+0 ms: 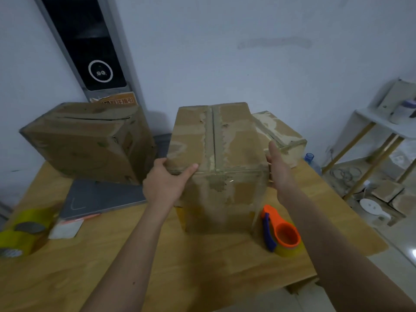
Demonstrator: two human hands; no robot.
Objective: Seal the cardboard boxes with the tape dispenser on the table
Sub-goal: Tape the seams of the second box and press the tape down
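Fingers [191,168] of the left hand [165,185] wrap the near-left top edge of the middle box [216,154], thumb laid along the top; the right hand [278,167] presses flat and open against the box's right side. Both hands clamp it between them, and its lower part is blurred, so whether it rests on the tabletop [202,262] I cannot tell.

Nearest, just right of that box, the orange tape dispenser [282,230] lies on the tabletop, in neither hand. At the near-left corner sit spare tape rolls [22,233].

Middle box: top flaps closed, centre seam showing a strip of what looks like tape with ragged edges, running over the front edge. Probably sealed, or bearing old tape; not certain.

Farther left, a second box [90,140] leans tilted, a dark gap along its upper flap; likely still unsealed. Farther right, a third box [279,136] just behind the middle one, top scuffed, seal state unclear.

Judgement: partway at best; at least one box left.
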